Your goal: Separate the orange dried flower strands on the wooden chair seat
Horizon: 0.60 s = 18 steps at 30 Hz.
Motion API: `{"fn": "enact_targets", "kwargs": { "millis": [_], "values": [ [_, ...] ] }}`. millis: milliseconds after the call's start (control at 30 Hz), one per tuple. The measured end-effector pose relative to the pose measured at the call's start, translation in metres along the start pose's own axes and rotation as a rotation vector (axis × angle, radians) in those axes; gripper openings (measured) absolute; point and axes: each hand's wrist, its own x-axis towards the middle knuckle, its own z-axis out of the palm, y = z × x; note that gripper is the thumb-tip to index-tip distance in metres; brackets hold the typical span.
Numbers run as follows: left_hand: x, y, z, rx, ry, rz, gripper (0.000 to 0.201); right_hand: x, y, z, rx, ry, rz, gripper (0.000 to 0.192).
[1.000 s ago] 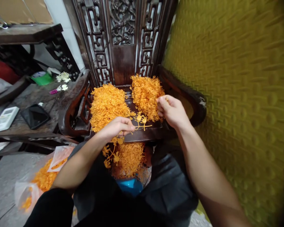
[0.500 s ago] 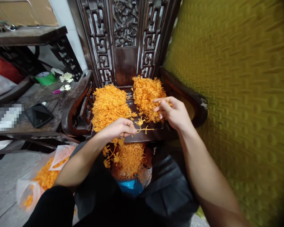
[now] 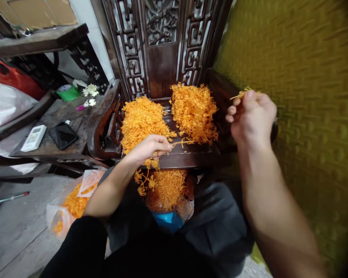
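Gone up and off to the right since the earlier picture, away from the right pile [image 3: 194, 110]: the right hand [image 3: 251, 119], now by the yellow wall. Closed tight there, pinching a thin orange sprig [image 3: 240, 93] that pokes out to the left above the knuckles.

Lower down, at the front of the dark chair seat [image 3: 191, 157]: the left hand [image 3: 149, 148], fingers shut on an orange stem [image 3: 182, 142]. Long and thin, lying flat, pointing right from the fingertips toward the right pile. Much nearer to the left hand; well apart from the raised right hand.

Just behind the left hand, the left pile [image 3: 143, 117]. Below the seat edge, a third orange heap [image 3: 168, 189] over a blue tub [image 3: 166, 219]. Off to the left, a phone [image 3: 63, 135] and a remote [image 3: 33, 138] on a side table [image 3: 75, 117].
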Motion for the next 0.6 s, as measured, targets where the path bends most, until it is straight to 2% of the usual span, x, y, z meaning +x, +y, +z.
{"fn": "enact_targets", "kwargs": {
  "millis": [133, 200, 300, 400, 600],
  "values": [
    [0.011, -0.004, -0.009, -0.222, 0.316, 0.204, 0.027, -0.006, 0.006, 0.008, 0.112, 0.075, 0.027, 0.042],
    [0.015, -0.005, -0.012, -0.297, 0.406, 0.276, 0.021, -0.011, 0.011, 0.015, 0.164, 0.083, 0.055, 0.040],
    [0.017, -0.005, -0.015, -0.344, 0.410, 0.293, 0.015, -0.014, 0.015, 0.024, 0.199, -0.017, 0.101, 0.040],
    [0.014, -0.004, -0.015, -0.311, 0.369, 0.269, 0.026, -0.013, 0.015, 0.033, 0.231, -0.131, 0.127, 0.043],
    [0.011, -0.008, -0.010, -0.174, 0.356, 0.326, 0.048, -0.008, 0.013, 0.038, 0.543, -0.023, 0.225, 0.042]
  ]
}}
